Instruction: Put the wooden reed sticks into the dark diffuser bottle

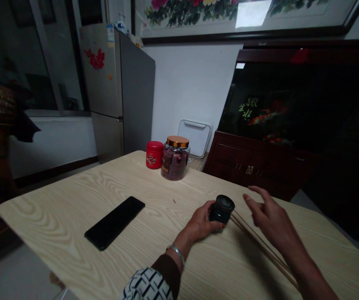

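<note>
My left hand [202, 223] is wrapped round a small dark round pot [222, 208] that stands on the light wooden table [73, 200]. A silver bangle sits on that wrist. My right hand [268, 214] hovers just right of the pot with its fingers stretched out and apart, holding nothing. Beneath the right hand and forearm lie several thin brown sticks [260, 246], running from the pot's base towards the near right edge of the table.
A black phone [115, 222] lies flat at the table's left middle. At the far edge stand a red tin [154, 154] and a glass jar of dried petals [175, 158] with a copper lid. Behind are a grey fridge [117, 87], a fish tank [292, 104] on a dark cabinet, and a chair at left.
</note>
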{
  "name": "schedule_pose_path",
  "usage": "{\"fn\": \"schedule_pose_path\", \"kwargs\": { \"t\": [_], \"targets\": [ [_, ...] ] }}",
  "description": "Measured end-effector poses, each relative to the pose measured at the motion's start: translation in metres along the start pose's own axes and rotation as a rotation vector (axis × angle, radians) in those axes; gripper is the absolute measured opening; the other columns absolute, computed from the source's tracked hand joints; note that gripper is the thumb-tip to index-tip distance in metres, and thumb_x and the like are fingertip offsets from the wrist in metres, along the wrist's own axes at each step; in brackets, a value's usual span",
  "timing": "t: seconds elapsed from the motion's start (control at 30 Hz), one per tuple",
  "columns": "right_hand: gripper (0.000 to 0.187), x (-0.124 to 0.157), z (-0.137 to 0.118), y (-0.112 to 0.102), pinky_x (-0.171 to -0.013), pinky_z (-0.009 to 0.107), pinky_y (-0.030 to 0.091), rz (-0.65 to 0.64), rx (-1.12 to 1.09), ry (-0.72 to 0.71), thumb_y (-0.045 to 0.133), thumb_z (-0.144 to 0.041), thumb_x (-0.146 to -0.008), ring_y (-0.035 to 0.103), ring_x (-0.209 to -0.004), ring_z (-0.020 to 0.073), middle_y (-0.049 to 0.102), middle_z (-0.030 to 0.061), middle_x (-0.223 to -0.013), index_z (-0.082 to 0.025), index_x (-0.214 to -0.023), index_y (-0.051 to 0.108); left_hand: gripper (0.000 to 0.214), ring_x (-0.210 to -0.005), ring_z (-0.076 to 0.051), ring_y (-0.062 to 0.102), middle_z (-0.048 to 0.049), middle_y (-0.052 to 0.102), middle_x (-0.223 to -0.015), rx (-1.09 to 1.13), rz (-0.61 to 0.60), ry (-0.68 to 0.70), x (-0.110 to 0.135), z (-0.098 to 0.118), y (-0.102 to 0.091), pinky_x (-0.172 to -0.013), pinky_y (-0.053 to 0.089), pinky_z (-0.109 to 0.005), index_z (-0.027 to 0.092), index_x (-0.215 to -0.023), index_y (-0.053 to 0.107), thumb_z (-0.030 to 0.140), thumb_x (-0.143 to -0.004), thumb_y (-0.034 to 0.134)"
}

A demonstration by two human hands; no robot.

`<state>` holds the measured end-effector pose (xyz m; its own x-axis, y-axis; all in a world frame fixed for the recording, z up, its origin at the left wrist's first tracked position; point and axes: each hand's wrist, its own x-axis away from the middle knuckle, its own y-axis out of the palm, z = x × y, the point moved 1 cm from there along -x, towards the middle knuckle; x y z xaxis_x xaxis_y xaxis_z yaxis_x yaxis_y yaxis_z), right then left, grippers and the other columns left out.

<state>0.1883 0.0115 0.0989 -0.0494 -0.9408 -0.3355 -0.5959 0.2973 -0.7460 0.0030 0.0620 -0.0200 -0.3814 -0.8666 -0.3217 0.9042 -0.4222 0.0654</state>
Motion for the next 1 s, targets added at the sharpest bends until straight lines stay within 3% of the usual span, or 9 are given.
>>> {"fn": "schedule_pose_path", "kwargs": {
  "t": [0.1, 0.17, 0.23, 0.3, 0.4, 0.6, 0.8, 0.93, 1.0],
  "targets": [
    [0.057, 0.000, -0.002, -0.007, -0.071, 0.038, 0.053, 0.077, -0.031, -0.011, 0.047, -0.051, -0.090, 0.069, -0.077, 0.0253, 0.072, 0.0084, -0.086, -0.022, -0.139, 0.045, 0.074, -0.108, -0.024, 0.059, -0.0085, 0.066, -0.119, -0.009, 0.010, 0.000, -0.001, -0.001, 0.000, -0.094, 0.044, -0.032, 0.017, -0.130, 0.054, 0.011, -0.061, 0.080],
    [0.061, -0.003, -0.004, 0.001, -0.083, 0.041, 0.053, -0.042, -0.097, -0.102, 0.052, -0.049, -0.087, 0.067, -0.102, 0.0271, 0.068, 0.0131, -0.115, -0.022, -0.141, 0.041, 0.073, -0.110, -0.024, 0.059, -0.0087, 0.065, -0.120, -0.009, 0.007, 0.012, -0.001, -0.001, 0.000, -0.096, 0.043, -0.033, 0.017, -0.130, 0.054, 0.011, -0.062, 0.079],
    [0.068, -0.009, -0.003, 0.014, -0.096, 0.045, 0.049, -0.194, -0.119, -0.195, 0.058, -0.046, -0.083, 0.053, -0.126, 0.0291, 0.052, 0.0148, -0.142, -0.022, -0.144, 0.038, 0.072, -0.109, -0.025, 0.059, -0.0086, 0.066, -0.119, 0.002, 0.001, 0.012, -0.001, -0.001, 0.001, -0.095, 0.043, -0.033, 0.017, -0.129, 0.055, 0.011, -0.062, 0.079],
    [0.070, -0.014, -0.001, 0.027, -0.104, 0.048, 0.042, -0.300, -0.115, -0.244, 0.060, -0.041, -0.081, 0.043, -0.136, 0.0294, 0.043, 0.0140, -0.151, -0.022, -0.145, 0.039, 0.071, -0.108, -0.025, 0.059, -0.0086, 0.066, -0.118, 0.006, 0.000, 0.007, 0.000, 0.000, 0.001, -0.093, 0.044, -0.033, 0.017, -0.128, 0.055, 0.010, -0.062, 0.079],
    [0.061, -0.020, 0.002, 0.036, -0.109, 0.048, 0.038, -0.310, -0.124, -0.259, 0.059, -0.038, -0.082, 0.049, -0.131, 0.0282, 0.052, 0.0135, -0.143, -0.020, -0.139, 0.047, 0.071, -0.108, -0.025, 0.059, -0.0092, 0.065, -0.118, -0.001, -0.007, 0.010, 0.000, 0.002, 0.000, -0.094, 0.045, -0.033, 0.016, -0.128, 0.055, 0.011, -0.062, 0.079],
    [0.040, -0.020, -0.002, 0.035, -0.097, 0.044, 0.046, -0.240, -0.077, -0.321, 0.061, -0.036, -0.083, 0.060, -0.110, 0.0266, 0.064, 0.0114, -0.117, -0.019, -0.120, 0.060, 0.072, -0.107, -0.026, 0.059, -0.0098, 0.065, -0.118, -0.014, 0.009, -0.014, -0.001, 0.002, -0.001, -0.093, 0.046, -0.034, 0.016, -0.128, 0.056, 0.011, -0.060, 0.081],
    [0.036, -0.016, 0.003, 0.040, -0.097, 0.044, 0.046, -0.220, -0.066, -0.346, 0.061, -0.032, -0.084, 0.059, -0.109, 0.0256, 0.062, 0.0092, -0.116, -0.023, -0.119, 0.059, 0.071, -0.109, -0.026, 0.059, -0.0088, 0.065, -0.118, 0.028, -0.056, -0.002, 0.000, 0.001, -0.004, -0.095, 0.045, -0.036, 0.018, -0.127, 0.056, 0.013, -0.061, 0.082],
    [0.036, -0.008, 0.004, 0.038, -0.098, 0.043, 0.045, -0.205, -0.089, -0.343, 0.060, -0.033, -0.086, 0.057, -0.112, 0.0256, 0.061, 0.0093, -0.119, -0.024, -0.120, 0.058, 0.078, -0.119, -0.028, 0.054, -0.0114, 0.062, -0.125, 0.117, -0.189, -0.073, 0.003, 0.006, -0.015, -0.100, 0.042, -0.040, 0.020, -0.129, 0.055, 0.012, -0.057, 0.083],
    [0.035, -0.001, 0.000, 0.034, -0.098, 0.043, 0.045, -0.199, -0.085, -0.321, 0.060, -0.033, -0.086, 0.057, -0.112, 0.0261, 0.061, 0.0096, -0.119, -0.024, -0.119, 0.058, 0.073, -0.127, -0.028, 0.049, -0.0115, 0.058, -0.132, 0.153, -0.174, -0.128, 0.004, 0.010, -0.023, -0.100, 0.041, -0.039, 0.023, -0.127, 0.057, 0.010, -0.058, 0.078]
  ]
}}
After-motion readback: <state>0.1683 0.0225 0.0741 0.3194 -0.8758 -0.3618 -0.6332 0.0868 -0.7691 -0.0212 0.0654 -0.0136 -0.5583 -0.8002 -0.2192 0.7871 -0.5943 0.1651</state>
